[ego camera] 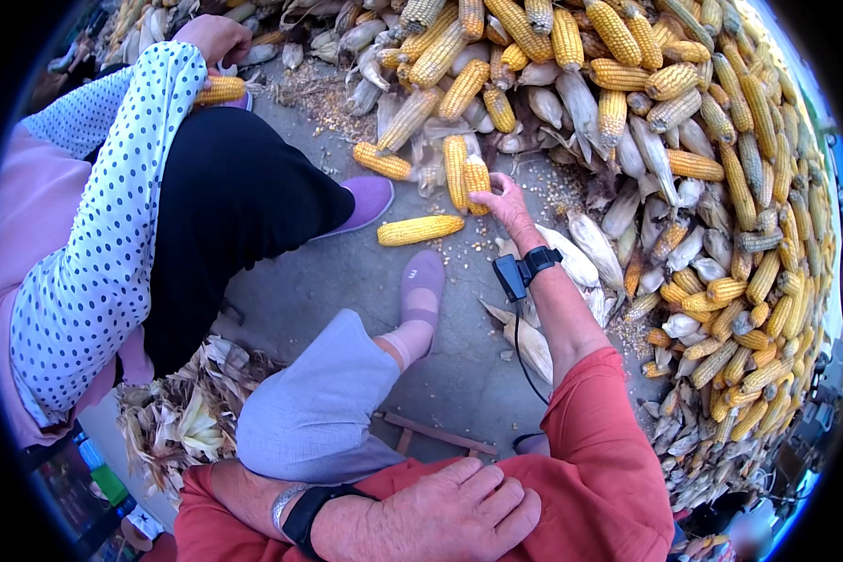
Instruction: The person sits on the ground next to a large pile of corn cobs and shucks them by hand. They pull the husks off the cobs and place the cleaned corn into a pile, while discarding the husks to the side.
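Near the foot of the corn pile, my right hand (504, 202) has its fingers on a husked yellow corn cob (476, 184). Another husked cob (455, 168) stands close against its left side. My left hand (456, 513) lies against my red shirt at the bottom of the view, back up, fingers bent, with no object visible in it; its palm is hidden. A single yellow cob (420, 230) lies on the concrete floor beyond my shoe (422, 281), and one more cob (383, 162) lies farther off to the left.
A large heap of corn cobs (737, 168), some in husks, curves around the front and right. At left sits a person (105, 211) in dotted sleeves, with a cob (221, 90) at their hand. Dry husks (204, 414) lie at lower left; a wooden frame (439, 430) is near my leg.
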A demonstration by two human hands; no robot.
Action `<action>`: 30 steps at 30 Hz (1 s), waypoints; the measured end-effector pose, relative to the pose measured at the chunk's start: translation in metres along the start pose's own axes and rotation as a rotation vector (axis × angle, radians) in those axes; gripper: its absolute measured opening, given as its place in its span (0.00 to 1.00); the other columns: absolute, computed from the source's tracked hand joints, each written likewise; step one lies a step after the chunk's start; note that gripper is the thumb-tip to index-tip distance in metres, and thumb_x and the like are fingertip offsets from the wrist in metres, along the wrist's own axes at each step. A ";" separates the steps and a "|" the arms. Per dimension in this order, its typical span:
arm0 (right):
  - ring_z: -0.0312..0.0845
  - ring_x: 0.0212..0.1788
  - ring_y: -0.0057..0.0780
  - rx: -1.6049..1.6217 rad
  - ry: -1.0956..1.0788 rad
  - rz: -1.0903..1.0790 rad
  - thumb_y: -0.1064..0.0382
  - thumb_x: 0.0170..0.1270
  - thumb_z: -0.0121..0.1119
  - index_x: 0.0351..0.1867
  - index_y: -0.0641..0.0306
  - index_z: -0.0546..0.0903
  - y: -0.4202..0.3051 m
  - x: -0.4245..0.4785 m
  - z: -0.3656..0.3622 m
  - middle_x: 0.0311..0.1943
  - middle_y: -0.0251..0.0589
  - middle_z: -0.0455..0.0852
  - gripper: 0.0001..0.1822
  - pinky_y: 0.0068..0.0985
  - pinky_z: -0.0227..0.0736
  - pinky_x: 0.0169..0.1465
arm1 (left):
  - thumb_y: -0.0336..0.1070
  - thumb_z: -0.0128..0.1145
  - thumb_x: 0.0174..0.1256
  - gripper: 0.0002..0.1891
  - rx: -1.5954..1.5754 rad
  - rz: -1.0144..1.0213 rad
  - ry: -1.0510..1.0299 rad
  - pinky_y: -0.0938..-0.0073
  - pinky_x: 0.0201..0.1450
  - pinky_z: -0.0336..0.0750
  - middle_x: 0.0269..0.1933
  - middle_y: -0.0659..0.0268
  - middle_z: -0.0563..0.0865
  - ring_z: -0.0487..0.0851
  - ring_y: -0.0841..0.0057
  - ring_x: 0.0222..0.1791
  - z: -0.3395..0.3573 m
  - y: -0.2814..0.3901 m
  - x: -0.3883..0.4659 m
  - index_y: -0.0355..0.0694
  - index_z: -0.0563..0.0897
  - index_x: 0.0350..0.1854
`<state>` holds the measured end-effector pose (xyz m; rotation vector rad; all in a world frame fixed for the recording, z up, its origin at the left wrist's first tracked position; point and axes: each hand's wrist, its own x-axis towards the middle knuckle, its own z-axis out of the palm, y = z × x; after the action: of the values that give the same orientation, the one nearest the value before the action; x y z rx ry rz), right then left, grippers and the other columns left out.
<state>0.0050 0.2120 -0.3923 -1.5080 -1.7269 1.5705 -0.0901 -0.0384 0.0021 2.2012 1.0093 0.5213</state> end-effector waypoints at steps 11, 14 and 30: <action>0.58 0.61 0.54 -0.600 0.021 0.032 0.46 0.41 0.68 0.52 0.53 0.76 -0.026 -0.006 0.067 0.60 0.58 0.59 0.33 0.36 0.62 0.60 | 0.37 0.47 0.49 0.15 0.019 0.036 -0.031 0.74 0.34 0.68 0.30 0.64 0.73 0.73 0.73 0.30 -0.008 -0.006 0.007 0.35 0.75 0.38; 0.66 0.55 0.45 -0.473 -0.069 -0.017 0.45 0.43 0.67 0.52 0.58 0.77 -0.039 -0.026 0.041 0.54 0.54 0.67 0.34 0.32 0.64 0.58 | 0.36 0.47 0.49 0.14 0.013 0.042 0.001 0.75 0.34 0.67 0.29 0.65 0.72 0.72 0.73 0.30 -0.009 -0.005 0.003 0.35 0.74 0.37; 0.67 0.54 0.29 0.968 0.382 -0.746 0.50 0.68 0.44 0.63 0.59 0.60 -0.331 -0.109 -0.235 0.56 0.48 0.68 0.26 0.32 0.65 0.58 | 0.32 0.54 0.49 0.11 0.016 0.067 0.042 0.79 0.33 0.70 0.29 0.67 0.74 0.76 0.77 0.32 0.022 0.011 -0.008 0.36 0.75 0.35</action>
<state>0.0865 0.2959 0.0120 -0.5214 -0.8785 1.2619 -0.0763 -0.0593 -0.0063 2.2536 0.9670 0.5939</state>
